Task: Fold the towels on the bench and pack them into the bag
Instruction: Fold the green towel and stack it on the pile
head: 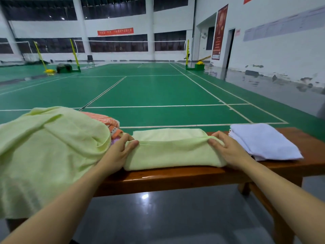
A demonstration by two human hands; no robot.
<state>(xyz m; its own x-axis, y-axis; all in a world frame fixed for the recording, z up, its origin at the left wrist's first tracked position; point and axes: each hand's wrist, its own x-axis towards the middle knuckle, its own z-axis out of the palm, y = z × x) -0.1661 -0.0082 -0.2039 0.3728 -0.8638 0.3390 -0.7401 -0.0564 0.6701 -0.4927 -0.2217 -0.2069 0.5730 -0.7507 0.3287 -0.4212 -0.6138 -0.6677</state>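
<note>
A pale green towel [173, 152], partly folded, lies across the middle of the wooden bench [175, 176]. My left hand [121, 150] pinches its raised fold at the left end. My right hand [226, 150] pinches the same fold at the right end. A folded white towel [263, 140] rests on the bench to the right. To the left a large unfolded pale green towel [49, 152] is heaped and hangs over the front edge. An orange towel [107, 120] peeks out behind that heap. No bag is in view.
Beyond the bench stretches a green badminton court [158, 92] with white lines and net posts. Grey floor [167, 217] lies below the bench's front edge. The bench's right leg [274, 208] stands near my right forearm.
</note>
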